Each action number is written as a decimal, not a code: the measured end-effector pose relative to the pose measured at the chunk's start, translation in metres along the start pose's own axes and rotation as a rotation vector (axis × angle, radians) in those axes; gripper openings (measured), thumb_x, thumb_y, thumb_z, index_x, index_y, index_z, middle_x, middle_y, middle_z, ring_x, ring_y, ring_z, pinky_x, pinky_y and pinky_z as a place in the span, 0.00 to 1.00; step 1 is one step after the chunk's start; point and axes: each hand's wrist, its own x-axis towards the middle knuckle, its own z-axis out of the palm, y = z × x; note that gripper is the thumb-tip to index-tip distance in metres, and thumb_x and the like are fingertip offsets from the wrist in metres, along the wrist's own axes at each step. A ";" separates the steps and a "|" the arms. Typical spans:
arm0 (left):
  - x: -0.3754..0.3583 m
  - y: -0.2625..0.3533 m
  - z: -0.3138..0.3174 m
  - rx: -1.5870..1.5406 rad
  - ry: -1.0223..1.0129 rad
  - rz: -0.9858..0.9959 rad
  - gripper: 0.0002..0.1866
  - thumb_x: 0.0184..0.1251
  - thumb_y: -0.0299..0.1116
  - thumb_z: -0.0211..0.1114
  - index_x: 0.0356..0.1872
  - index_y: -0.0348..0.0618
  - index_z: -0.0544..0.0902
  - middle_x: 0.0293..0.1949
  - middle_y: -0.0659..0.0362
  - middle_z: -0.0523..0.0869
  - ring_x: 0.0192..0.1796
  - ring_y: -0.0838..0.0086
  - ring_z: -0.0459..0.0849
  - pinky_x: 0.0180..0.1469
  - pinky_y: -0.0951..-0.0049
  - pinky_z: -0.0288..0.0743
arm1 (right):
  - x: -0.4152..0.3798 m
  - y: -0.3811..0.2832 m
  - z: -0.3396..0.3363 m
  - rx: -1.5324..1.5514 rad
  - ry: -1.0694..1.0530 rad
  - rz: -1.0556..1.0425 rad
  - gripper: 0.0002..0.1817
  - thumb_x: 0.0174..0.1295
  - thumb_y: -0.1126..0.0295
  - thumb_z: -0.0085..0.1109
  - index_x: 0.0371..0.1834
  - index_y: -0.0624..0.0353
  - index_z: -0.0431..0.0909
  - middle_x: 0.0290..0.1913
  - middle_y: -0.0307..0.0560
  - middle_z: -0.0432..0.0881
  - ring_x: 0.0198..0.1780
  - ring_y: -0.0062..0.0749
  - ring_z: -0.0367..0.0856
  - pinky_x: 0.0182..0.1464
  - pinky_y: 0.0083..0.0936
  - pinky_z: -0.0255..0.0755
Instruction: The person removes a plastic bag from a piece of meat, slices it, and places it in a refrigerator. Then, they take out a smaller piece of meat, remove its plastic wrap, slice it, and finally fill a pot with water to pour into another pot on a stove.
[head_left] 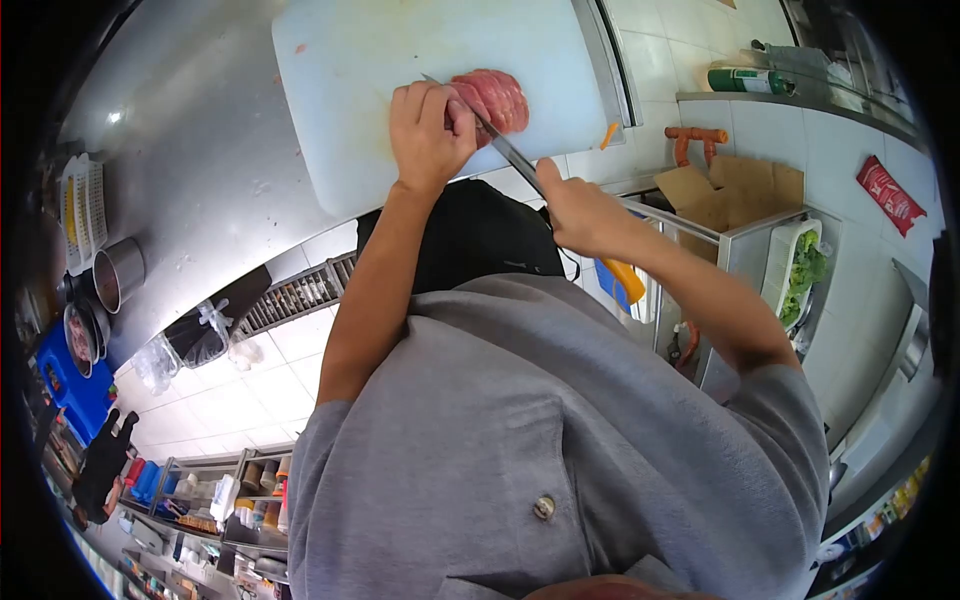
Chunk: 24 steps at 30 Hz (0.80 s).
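Note:
A piece of raw red meat (505, 98), partly cut into slices, lies on a white cutting board (350, 110). My left hand (428, 135) rests at its left side, fingers curled and holding it. My right hand (588, 210) is closed round the handle of a knife (516, 155). The blade runs up and left across the meat's near side, close to my left fingers, with its tip showing just beyond them. The part of the meat under my left hand is hidden.
The board lies on a steel counter (200, 150). A white basket (84, 212) and a metal pot (119, 275) stand at the left. An open cardboard box (740, 195) and a tray of green leaves (797, 275) are at the right. Another person (100, 465) stands far left.

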 end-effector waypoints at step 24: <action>0.002 -0.003 -0.003 0.018 -0.009 0.068 0.11 0.42 0.18 0.62 0.30 0.41 0.77 0.32 0.56 0.78 0.33 0.60 0.74 0.33 0.64 0.72 | -0.042 -0.011 -0.024 -0.008 0.074 0.000 0.19 0.52 0.80 0.52 0.45 0.62 0.57 0.30 0.66 0.79 0.36 0.67 0.80 0.39 0.54 0.72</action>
